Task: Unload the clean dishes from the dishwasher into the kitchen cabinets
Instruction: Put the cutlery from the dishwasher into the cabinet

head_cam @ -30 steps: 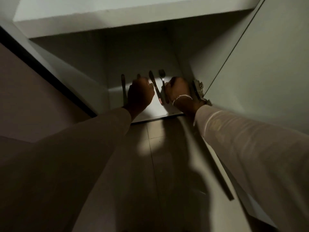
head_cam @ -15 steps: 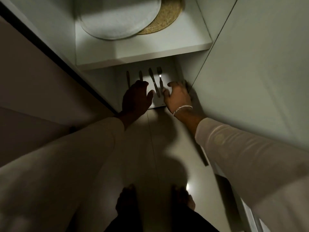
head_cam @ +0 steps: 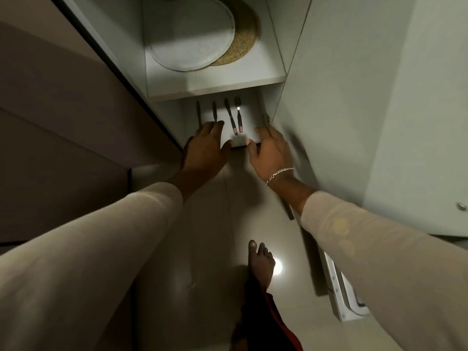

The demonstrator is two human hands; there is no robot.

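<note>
Shelf (head_cam: 215, 79) with plate (head_cam: 190, 34) overhangs cutlery (head_cam: 231, 117); left hand (head_cam: 205, 148) and right hand (head_cam: 271, 153) below, fingers (head_cam: 262, 133) loose, empty.

The left hand (head_cam: 205, 148) lies over the near ends of the two leftmost cutlery pieces (head_cam: 198, 112) on the lower shelf (head_cam: 249, 117), so their handles are hidden. In the dim light their kind cannot be told. Whether the fingers (head_cam: 215, 125) touch them is not clear. The plate (head_cam: 192, 34) on the upper shelf (head_cam: 215, 79) is cut off by the top edge and covers most of the woven mat (head_cam: 244, 39). The fingertips of the right hand (head_cam: 268, 153) are blurred near the hinge (head_cam: 266, 120).
</note>
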